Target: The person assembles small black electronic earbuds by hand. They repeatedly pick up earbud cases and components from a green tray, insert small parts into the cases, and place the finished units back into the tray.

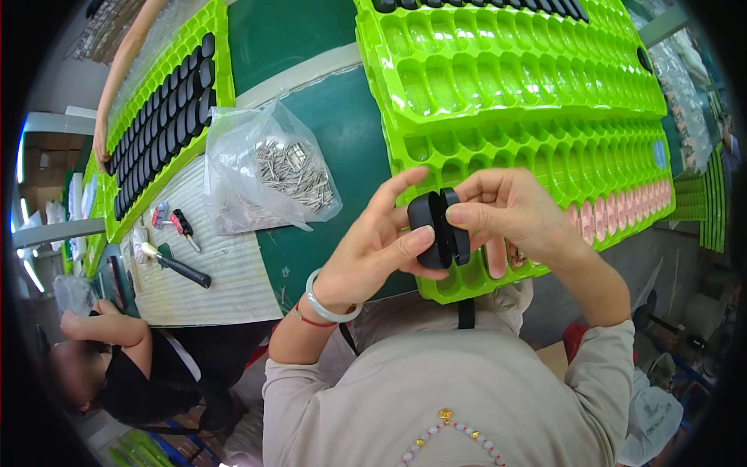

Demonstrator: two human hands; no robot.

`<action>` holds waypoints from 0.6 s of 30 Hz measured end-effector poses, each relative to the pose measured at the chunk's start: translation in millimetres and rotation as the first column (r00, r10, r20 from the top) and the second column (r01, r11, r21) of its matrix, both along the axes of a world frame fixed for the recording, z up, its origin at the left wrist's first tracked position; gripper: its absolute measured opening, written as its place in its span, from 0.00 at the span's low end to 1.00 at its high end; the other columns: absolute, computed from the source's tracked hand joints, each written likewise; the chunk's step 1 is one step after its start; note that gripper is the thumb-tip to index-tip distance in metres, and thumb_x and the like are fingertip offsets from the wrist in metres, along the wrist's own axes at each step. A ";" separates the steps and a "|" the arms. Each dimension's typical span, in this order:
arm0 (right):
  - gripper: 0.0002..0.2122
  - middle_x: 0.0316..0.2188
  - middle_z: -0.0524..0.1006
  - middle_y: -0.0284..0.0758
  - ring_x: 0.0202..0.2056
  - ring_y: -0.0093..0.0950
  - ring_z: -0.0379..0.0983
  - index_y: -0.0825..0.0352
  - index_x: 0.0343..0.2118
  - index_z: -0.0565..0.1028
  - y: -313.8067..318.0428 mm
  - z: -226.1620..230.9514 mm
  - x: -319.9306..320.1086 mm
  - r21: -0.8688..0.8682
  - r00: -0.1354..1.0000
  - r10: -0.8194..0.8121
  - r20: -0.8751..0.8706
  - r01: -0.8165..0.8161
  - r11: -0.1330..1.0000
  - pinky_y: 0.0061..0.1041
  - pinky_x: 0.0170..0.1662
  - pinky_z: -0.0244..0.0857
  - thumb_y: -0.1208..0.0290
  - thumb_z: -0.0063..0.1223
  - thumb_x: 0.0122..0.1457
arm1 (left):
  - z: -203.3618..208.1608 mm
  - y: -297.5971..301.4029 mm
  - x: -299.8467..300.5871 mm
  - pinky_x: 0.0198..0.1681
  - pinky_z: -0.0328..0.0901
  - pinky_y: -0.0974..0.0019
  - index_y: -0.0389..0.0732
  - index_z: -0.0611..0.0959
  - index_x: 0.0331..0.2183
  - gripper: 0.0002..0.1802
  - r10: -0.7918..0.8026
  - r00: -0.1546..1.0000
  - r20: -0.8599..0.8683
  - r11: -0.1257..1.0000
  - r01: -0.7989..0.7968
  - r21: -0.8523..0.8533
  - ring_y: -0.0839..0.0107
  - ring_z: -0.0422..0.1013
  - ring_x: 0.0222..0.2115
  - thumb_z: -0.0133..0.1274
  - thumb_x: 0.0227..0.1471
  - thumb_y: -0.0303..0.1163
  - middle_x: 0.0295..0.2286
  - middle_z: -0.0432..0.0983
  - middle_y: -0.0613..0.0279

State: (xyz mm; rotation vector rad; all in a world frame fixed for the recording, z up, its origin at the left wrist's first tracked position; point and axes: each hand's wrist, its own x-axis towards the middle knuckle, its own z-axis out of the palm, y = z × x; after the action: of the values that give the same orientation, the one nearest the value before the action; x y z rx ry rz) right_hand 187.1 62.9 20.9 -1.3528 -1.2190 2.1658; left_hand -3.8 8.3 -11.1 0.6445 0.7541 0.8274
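Holding a two-part black case (429, 229) between both hands, you had it raised above the near edge of the near green tray (447, 293). Your left hand (369, 245) had its grip clamped on the thicker half, thumb across the front and lower fingers beneath, while the index finger pointed away, off the case. Your right hand (513, 214) had its grip pinched on the thinner half, thumb on its outer face. A narrow gap showed between the halves; whether they were joined you could not tell from this view.

Pink pieces (607, 214) filled the right part of the near tray's near rows. Beyond it sat the far green tray (482, 76), with black pieces along its far edge. To your left, a clear bag (237, 144) of thin metal pins (294, 175) lay partly on a pale ribbed sheet (233, 292), over the green counter (354, 124). On that sheet lay a black-handled tool (183, 268) with a pale tip, and beside it a smaller red-and-black tool (184, 224). Farther left, a co-worker's hand (101, 148) was at the outer edge of the left green tray (221, 66), which held rows of black oblong pieces (167, 109).
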 end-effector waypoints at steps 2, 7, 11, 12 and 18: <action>0.12 0.21 0.76 0.38 0.12 0.19 0.70 0.76 0.35 0.69 -2.8 -4.6 0.3 0.061 0.999 -0.038 -0.003 0.038 0.997 0.13 0.11 0.59 0.72 0.54 0.52 | 4.7 0.8 0.6 0.37 0.71 0.62 0.44 0.44 0.57 0.33 -0.059 0.998 -0.013 0.998 0.060 0.023 0.66 0.65 0.44 0.41 0.56 0.28 0.49 0.57 0.52; 0.15 0.26 0.76 0.36 0.23 0.18 0.73 0.76 0.36 0.71 -10.6 -6.4 2.1 0.085 0.998 -0.052 0.025 0.050 0.995 0.10 0.14 0.58 0.68 0.57 0.51 | 10.3 -4.4 5.7 0.36 0.67 0.69 0.45 0.45 0.56 0.37 -0.099 0.994 -0.039 0.994 0.101 0.049 0.68 0.62 0.42 0.42 0.48 0.23 0.47 0.55 0.54; 0.13 0.26 0.76 0.34 0.24 0.16 0.72 0.74 0.36 0.71 -15.2 -12.2 1.1 0.074 0.994 -0.095 -0.056 0.099 0.992 0.11 0.18 0.62 0.71 0.57 0.51 | -5.7 -9.5 10.2 0.42 0.59 0.68 0.38 0.49 0.53 0.38 -0.039 0.981 -0.192 0.971 0.082 0.223 0.68 0.61 0.38 0.44 0.38 0.23 0.41 0.58 0.54; 0.13 0.26 0.76 0.34 0.24 0.17 0.72 0.74 0.36 0.71 -22.0 -16.4 1.1 0.041 0.992 -0.109 -0.064 0.112 0.993 0.12 0.21 0.63 0.71 0.57 0.51 | -11.2 -14.3 11.1 0.42 0.60 0.69 0.37 0.50 0.52 0.37 -0.017 0.978 -0.207 0.963 0.071 0.259 0.68 0.62 0.38 0.43 0.38 0.22 0.40 0.59 0.54; 0.11 0.28 0.76 0.35 0.27 0.19 0.72 0.74 0.36 0.71 -35.3 -12.3 -0.8 0.041 0.976 -0.169 -0.139 0.176 0.983 0.17 0.31 0.68 0.75 0.56 0.51 | -13.7 -22.7 15.4 0.39 0.61 0.69 0.37 0.52 0.51 0.35 0.063 0.985 -0.160 0.942 -0.005 0.336 0.70 0.63 0.35 0.41 0.37 0.21 0.38 0.61 0.55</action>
State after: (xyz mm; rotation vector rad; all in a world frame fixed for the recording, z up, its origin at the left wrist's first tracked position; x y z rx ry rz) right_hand 186.3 27.6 8.6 -1.2204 -1.0599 2.0526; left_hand 11.6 -14.5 -24.8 1.0189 0.7858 0.9512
